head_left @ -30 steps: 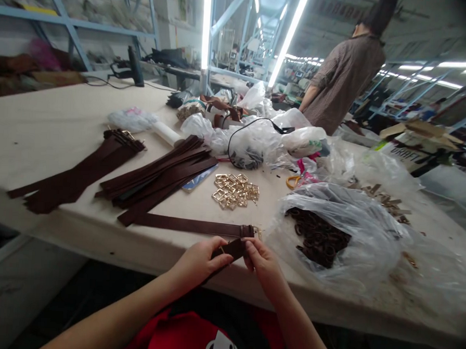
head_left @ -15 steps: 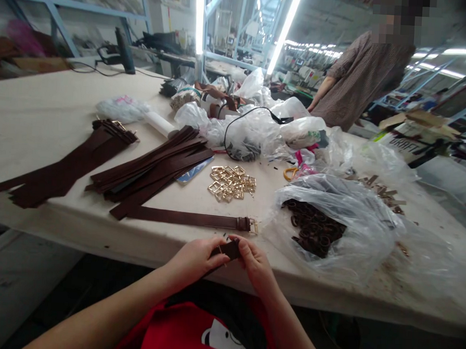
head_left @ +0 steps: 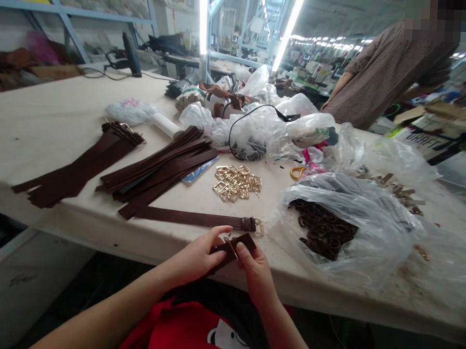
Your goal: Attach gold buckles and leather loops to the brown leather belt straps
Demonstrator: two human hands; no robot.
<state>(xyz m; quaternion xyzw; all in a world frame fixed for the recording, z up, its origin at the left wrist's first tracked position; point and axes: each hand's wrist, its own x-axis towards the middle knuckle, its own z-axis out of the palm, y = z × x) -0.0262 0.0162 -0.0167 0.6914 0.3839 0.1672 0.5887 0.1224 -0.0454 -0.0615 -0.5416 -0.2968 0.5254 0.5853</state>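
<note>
Between my hands, at the table's front edge, is a dark brown belt strap [head_left: 247, 242] with a gold buckle [head_left: 232, 249] across it. My left hand [head_left: 203, 253] grips the strap on the left of the buckle, index finger raised. On the other side my right hand [head_left: 254, 264] pinches the strap's end with the thumb on top. The strap's lower part drops out of sight below my left hand. Just beyond lies a brown belt [head_left: 199, 218] with a buckle at its right end. A heap of gold buckles [head_left: 236, 183] sits behind it.
To the left lie a pile of brown straps [head_left: 159, 163] and several buckled belts [head_left: 81, 164]. A clear plastic bag [head_left: 386, 224] of brown leather loops [head_left: 324, 231] stands on the right. Plastic-wrapped bundles [head_left: 259, 129] crowd the back, where a person [head_left: 386, 73] stands.
The strap's end now reaches further past the buckle, and my right thumb presses on it. My left index finger has lifted. The view has shifted slightly left; the person has moved right.
</note>
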